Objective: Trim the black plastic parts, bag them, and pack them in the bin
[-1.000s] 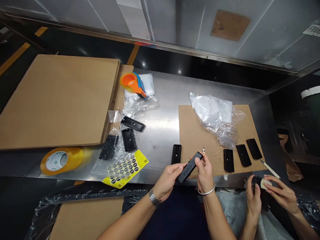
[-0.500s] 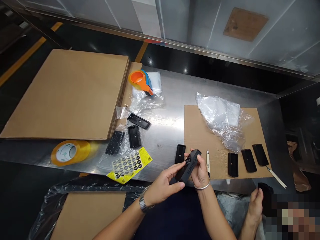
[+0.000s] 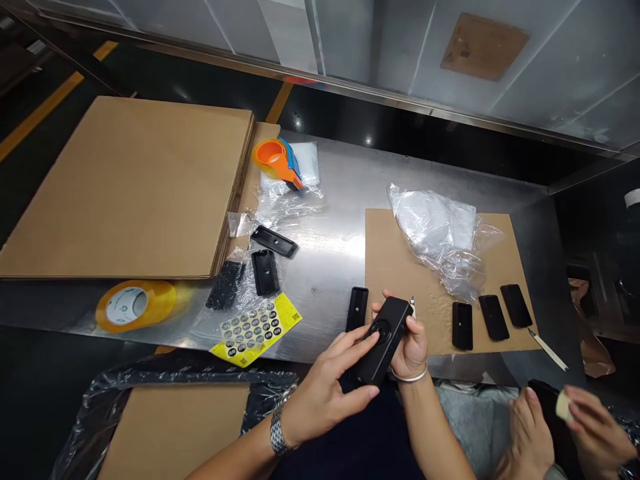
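Right hand [image 3: 414, 347] was closed around black block [image 3: 385, 340], held above the near edge of the surface [image 3: 330, 267]. Left hand [image 3: 325, 393] was loose, gripping nothing, 1 fingertip on the block's round mark. Looked like a pressing-down step; next move likely needed a steady grip.

One camera, worn on my head, faces forward and steeply down. My grip sits low and central, close to the lens: my right hand [image 3: 411, 343] holds the black part [image 3: 383, 340], with my left hand [image 3: 325, 393] against it. Beyond the grip, the steel table [image 3: 330, 267] runs to the back panel [image 3: 400, 53]. Far left of the grip lies the cardboard stack [image 3: 125, 187]. Right of the grip, a co-worker's hands [image 3: 555, 427] are cut off at the frame's corner.
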The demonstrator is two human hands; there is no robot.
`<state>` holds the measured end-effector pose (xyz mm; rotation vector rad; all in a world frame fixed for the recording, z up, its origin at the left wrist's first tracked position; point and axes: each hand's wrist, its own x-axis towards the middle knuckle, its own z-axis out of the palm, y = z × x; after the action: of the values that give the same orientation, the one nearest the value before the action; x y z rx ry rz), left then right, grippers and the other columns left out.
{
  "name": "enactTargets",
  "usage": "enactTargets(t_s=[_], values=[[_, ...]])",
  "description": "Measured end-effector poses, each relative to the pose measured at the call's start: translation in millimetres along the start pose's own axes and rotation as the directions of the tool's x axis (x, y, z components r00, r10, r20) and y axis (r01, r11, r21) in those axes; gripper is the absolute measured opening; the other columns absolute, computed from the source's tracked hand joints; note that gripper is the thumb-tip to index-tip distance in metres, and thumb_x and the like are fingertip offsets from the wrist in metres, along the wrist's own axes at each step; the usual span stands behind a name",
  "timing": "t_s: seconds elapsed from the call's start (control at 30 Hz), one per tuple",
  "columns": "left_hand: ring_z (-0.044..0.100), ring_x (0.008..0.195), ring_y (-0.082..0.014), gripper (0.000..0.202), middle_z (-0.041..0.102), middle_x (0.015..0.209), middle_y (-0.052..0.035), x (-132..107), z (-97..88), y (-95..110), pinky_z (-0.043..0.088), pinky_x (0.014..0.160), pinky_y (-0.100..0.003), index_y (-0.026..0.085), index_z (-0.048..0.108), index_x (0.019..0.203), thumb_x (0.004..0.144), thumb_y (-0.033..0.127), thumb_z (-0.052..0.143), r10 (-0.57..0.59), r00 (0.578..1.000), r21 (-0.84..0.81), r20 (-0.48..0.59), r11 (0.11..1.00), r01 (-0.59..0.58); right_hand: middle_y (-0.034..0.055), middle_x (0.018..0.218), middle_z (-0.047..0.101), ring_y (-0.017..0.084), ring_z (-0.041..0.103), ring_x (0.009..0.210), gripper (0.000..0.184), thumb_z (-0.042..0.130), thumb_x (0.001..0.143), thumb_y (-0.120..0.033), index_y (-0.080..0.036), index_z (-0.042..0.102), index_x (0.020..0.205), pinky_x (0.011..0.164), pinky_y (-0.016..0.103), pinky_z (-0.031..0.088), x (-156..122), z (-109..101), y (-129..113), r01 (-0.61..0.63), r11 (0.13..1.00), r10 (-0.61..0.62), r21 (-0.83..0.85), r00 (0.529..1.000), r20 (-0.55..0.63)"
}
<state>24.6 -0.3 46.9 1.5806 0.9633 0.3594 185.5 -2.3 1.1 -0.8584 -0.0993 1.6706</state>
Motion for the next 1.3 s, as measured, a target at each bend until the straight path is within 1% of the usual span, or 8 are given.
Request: enactTargets(t_s=[0.33,0.53,0.77,0.87,0.97,1.07,1.13,1.3], values=[[0.035,0.122,-0.0206,0.049,0.040,0.132,-0.0069,-0.3,4.9,-2.6,0.027,0.102,-0.037,0.025,0.041,0.124,0.077,0.025,0.054,-0.005,0.998,-0.069,-0.062,0.998,0.001,0.0068,0.094,0.064,0.017,0.057,0.079,0.047,0.052,0.067,-0.034,-0.018,0.051,0.111,0.072,0.030,0.045,0.0,0.9,-1.5,0.052,0.996,-0.052,-0.071,0.999,0.010],[0.048,0.109,-0.0192,0.027,0.055,0.117,-0.0078,11.8,17.4,-22.5,0.035,0.095,-0.032,0.020,0.055,0.105,0.082,0.029,0.046,-0.196,0.960,-0.389,-0.199,0.915,0.106,0.0060,0.093,0.064,0.015,0.056,0.070,0.041,0.055,0.069,-0.028,-0.019,0.049,0.108,0.067,0.029,0.044,7.4,2.7,8.4,0.113,0.976,-0.119,-0.188,0.993,-0.021],[0.057,0.080,-0.0180,0.034,0.064,0.084,-0.0069,24.7,30.0,-50.0,0.044,0.073,-0.029,0.014,0.060,0.094,0.079,0.041,0.047,-0.457,0.850,-0.625,-0.263,0.752,0.211,0.0045,0.090,0.065,0.014,0.057,0.076,0.036,0.059,0.071,-0.028,-0.020,0.049,0.104,0.070,0.027,0.043,19.7,-7.3,31.4,0.131,0.946,-0.170,-0.295,0.979,-0.113],[0.056,0.086,-0.0195,0.038,0.063,0.091,-0.0081,24.6,27.8,-59.8,0.043,0.078,-0.031,0.014,0.059,0.098,0.075,0.044,0.052,-0.412,0.877,-0.612,-0.248,0.768,0.188,0.0042,0.089,0.064,0.015,0.056,0.081,0.036,0.059,0.072,-0.031,-0.019,0.048,0.104,0.073,0.027,0.043,26.5,-12.4,43.7,0.123,0.918,-0.190,-0.376,0.971,-0.147],[0.056,0.089,-0.0203,0.045,0.063,0.096,-0.0072,23.3,25.4,-75.9,0.042,0.081,-0.031,0.016,0.056,0.103,0.065,0.039,0.064,-0.370,0.889,-0.554,-0.271,0.815,0.171,0.0055,0.091,0.063,0.016,0.056,0.082,0.040,0.055,0.075,-0.039,-0.018,0.047,0.107,0.076,0.030,0.043,36.9,-17.3,55.9,0.080,0.831,-0.187,-0.551,0.972,-0.140],[0.061,0.076,-0.0192,0.042,0.064,0.087,-0.0061,23.6,24.7,-102.7,0.046,0.071,-0.031,0.015,0.055,0.100,0.069,0.042,0.059,-0.487,0.791,-0.580,-0.371,0.787,0.212,0.0099,0.101,0.057,0.019,0.054,0.087,0.047,0.045,0.079,-0.048,-0.016,0.044,0.114,0.081,0.036,0.041,48.1,-25.7,66.7,0.032,0.621,-0.290,-0.783,0.938,-0.192],[0.061,0.080,-0.0204,0.043,0.064,0.092,-0.0081,25.2,24.6,-123.9,0.047,0.071,-0.031,0.013,0.054,0.101,0.072,0.044,0.055,-0.523,0.722,-0.580,-0.452,0.788,0.207,0.0144,0.110,0.051,0.025,0.048,0.099,0.056,0.053,0.072,-0.049,-0.014,0.043,0.115,0.088,0.041,0.035,53.6,-33.2,74.4,-0.011,0.504,-0.387,-0.864,0.891,-0.237],[0.055,0.097,-0.0223,0.039,0.060,0.104,-0.0113,33.8,29.2,-167.5,0.043,0.083,-0.035,0.013,0.052,0.106,0.074,0.035,0.051,-0.483,0.644,-0.448,-0.593,0.863,0.234,0.0210,0.114,0.043,0.037,0.031,0.115,0.070,0.072,0.051,-0.029,-0.008,0.046,0.112,0.097,0.051,0.019,57.7,-49.2,94.2,-0.085,0.383,-0.432,-0.920,0.864,-0.260]])
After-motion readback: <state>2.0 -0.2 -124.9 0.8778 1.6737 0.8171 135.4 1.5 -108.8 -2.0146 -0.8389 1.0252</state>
